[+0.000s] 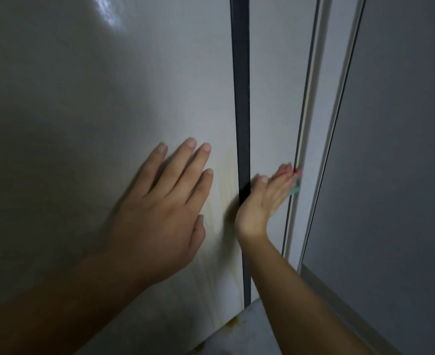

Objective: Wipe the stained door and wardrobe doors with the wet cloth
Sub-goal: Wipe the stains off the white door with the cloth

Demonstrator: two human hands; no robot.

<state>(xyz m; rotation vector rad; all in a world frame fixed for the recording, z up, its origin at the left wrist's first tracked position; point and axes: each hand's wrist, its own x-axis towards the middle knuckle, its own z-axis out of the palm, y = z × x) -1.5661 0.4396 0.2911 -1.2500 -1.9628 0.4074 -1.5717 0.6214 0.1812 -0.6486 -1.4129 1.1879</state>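
A glossy white door panel [109,98] fills the left of the view, with yellowish streaks [224,201] running down near its right edge. My left hand [167,208] lies flat on this panel with straight fingers. A dark vertical strip [240,98] divides it from a narrower white panel [275,98]. My right hand [267,198], blurred, presses a green cloth [295,188] against that narrow panel with straight fingers. Only a small corner of the cloth shows past the fingertips.
A white frame moulding [318,124] runs down beside the narrow panel, and a grey wall [403,149] stands at the right. The floor [249,334] at the bottom carries small yellow spots [233,322] near the door's foot.
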